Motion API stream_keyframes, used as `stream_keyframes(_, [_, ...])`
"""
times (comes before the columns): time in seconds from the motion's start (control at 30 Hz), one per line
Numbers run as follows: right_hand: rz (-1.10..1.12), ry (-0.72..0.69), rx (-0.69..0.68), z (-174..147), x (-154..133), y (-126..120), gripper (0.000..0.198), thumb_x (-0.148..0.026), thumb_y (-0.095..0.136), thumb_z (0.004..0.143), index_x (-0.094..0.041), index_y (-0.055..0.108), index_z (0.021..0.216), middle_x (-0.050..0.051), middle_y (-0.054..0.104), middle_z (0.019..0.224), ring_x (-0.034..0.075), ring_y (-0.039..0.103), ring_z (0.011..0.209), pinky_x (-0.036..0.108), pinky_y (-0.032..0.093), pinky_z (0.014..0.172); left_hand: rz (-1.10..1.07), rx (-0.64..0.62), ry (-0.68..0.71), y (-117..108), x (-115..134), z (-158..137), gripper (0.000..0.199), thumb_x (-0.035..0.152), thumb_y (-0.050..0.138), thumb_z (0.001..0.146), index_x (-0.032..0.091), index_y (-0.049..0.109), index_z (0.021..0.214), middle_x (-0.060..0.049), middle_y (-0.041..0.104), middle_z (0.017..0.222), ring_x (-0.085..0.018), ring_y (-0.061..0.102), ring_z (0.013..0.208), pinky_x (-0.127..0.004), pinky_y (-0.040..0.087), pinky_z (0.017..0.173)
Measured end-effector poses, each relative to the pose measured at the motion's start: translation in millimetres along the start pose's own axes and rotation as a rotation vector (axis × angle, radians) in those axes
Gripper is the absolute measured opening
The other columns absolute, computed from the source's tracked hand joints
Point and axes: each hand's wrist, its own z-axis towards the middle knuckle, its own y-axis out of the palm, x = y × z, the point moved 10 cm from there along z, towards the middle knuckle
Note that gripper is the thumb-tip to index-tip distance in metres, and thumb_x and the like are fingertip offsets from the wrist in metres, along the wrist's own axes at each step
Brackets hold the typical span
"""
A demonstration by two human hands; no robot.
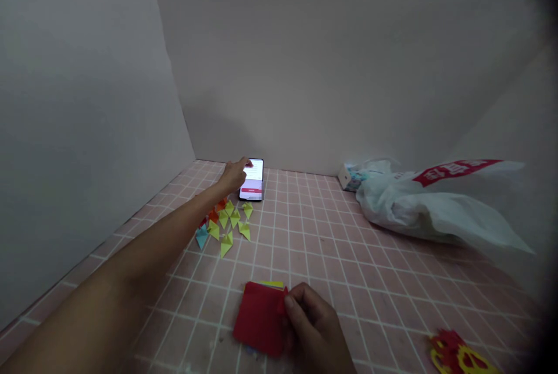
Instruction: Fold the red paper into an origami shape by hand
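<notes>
My left hand (235, 174) is stretched far forward, its index finger extended over the lit screen of a phone (251, 187) that leans against the wall. It holds nothing. My right hand (316, 327) is closed in a pinch on a small piece of folded red paper (282, 302). That piece sits over the right edge of a stack of square red paper (260, 319), where a yellow edge shows at the back. Folded yellow paper pieces (226, 244) lie grouped before the phone, beside a light blue one (201, 237) and several orange and red ones, partly hidden by my left forearm.
A white plastic bag (418, 211) with red print lies at the right, against a tissue pack (349, 177). Red and yellow cut-out shapes (460, 355) are at the front right. Walls bound the pink tiled surface (331, 257) at the left and back.
</notes>
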Motion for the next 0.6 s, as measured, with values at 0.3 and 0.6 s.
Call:
stream_keyframes(0.3, [-0.030,0.005,-0.007,0.9,2.0,-2.1,0.049,-0.063,0.072,0.080,-0.020,0.051,0.070,-0.005,0.046,0.058,0.009,0.036,0.050,0.022,0.028,0.048,-0.047,0.006,0.006,0.2,0.5,-2.5,0.055,-0.003,0.040,0.076,0.019,0.064,0.121,-0.009,0.073,0.124,-0.024,0.065,0.117,-0.040,0.040,0.109])
stream_keyframes(0.6, [-0.051,0.012,-0.014,0.3,0.2,-2.0,0.048,-0.063,0.072,0.080,-0.020,0.052,0.070,-0.005,0.046,0.057,0.010,0.036,0.051,0.022,0.028,0.048,-0.073,0.012,0.000,-1.2,-2.1,-1.8,0.055,-0.003,0.042,0.076,0.020,0.065,0.121,-0.009,0.073,0.126,-0.024,0.065,0.118,-0.041,0.041,0.108])
